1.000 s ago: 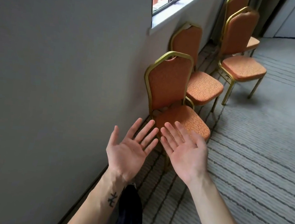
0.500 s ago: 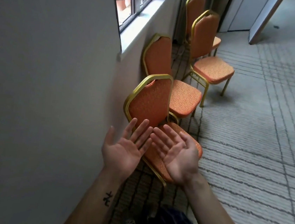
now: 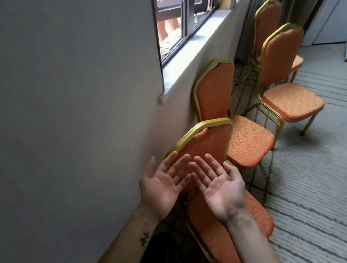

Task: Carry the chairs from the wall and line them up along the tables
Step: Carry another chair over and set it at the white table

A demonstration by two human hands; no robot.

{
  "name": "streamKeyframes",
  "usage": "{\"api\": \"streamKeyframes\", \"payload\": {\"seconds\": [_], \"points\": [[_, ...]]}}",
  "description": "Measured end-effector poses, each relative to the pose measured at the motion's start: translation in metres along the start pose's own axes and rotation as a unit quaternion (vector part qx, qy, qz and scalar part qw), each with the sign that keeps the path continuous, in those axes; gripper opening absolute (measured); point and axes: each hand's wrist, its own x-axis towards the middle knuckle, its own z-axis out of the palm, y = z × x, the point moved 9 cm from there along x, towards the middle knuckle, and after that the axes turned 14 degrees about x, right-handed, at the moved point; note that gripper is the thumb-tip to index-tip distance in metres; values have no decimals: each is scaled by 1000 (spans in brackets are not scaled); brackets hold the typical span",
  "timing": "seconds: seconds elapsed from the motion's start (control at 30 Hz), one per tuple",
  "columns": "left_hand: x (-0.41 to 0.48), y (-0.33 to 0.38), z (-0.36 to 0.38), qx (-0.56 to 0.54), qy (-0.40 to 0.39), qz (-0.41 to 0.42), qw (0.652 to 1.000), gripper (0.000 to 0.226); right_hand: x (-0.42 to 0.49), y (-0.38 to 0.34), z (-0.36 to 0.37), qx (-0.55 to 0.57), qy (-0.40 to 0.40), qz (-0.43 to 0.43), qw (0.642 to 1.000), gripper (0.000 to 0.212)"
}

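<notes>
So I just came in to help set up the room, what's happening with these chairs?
A person stands by the wall with both palms up and open, the left hand and right hand held over the nearest chair, holding nothing yet. Four orange chairs with gold frames are in view near the wall: the second chair sits right behind the nearest, below the window sill. None has been picked up, and no tables are in view.

Soft window (image 3: 181,19) daylight, slight blur

4 orange chairs (image 3: 246,144) stand on striped grey carpet (image 3: 317,191) by the wall.
</notes>
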Motion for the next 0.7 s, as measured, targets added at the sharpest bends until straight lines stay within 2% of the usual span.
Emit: {"api": "streamKeyframes", "payload": {"seconds": [0.13,0.5,0.7], "points": [[39,12,1,26,7,-4,1000,64,33,-11,16,2,-1,2,1000,51],[200,50,14,154,10,-37,987,54,160,-28,39,10,77,-52,996,48],[261,55,38,215,18,-54,975,50,205,-22,25,49,120,-58,990,47]]}}
